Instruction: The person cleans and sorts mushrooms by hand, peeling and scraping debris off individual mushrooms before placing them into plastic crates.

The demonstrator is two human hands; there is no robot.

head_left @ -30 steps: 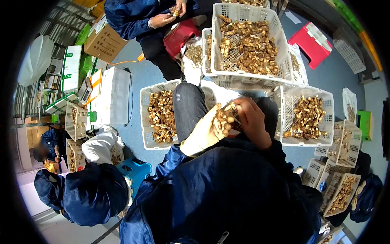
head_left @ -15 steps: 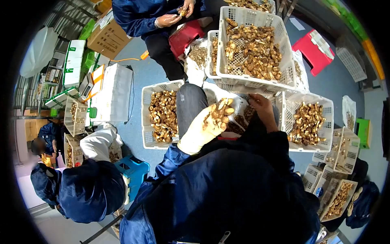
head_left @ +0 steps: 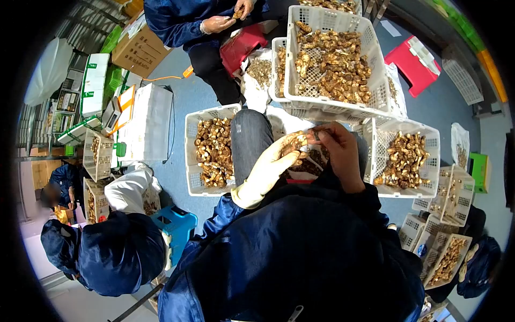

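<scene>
My left hand [head_left: 267, 167], in a pale glove, is wrapped round a brown, soil-specked mushroom [head_left: 294, 143] above my lap. My bare right hand [head_left: 342, 153] has come up against the mushroom's right end. Its thumb and fingers pinch together there on something small and dark that I cannot make out. Below the hands, a white sheet [head_left: 287, 121] with dark scraps lies between my knees. To the left of my knee stands a white crate of mushrooms [head_left: 213, 153], and to the right a second crate with mushrooms [head_left: 406, 161].
Ahead, a stacked white crate [head_left: 335, 102] holds many mushrooms. A co-worker's hands [head_left: 228, 19] hold a mushroom beside a red stool [head_left: 241, 51]. Another red stool [head_left: 410, 67] is at the right. Another person [head_left: 118, 252] sits at the left near a blue stool [head_left: 177, 228].
My right hand has risen from my lap to meet the mushroom in my left hand. My left hand has turned, its palm no longer facing up so openly.
</scene>
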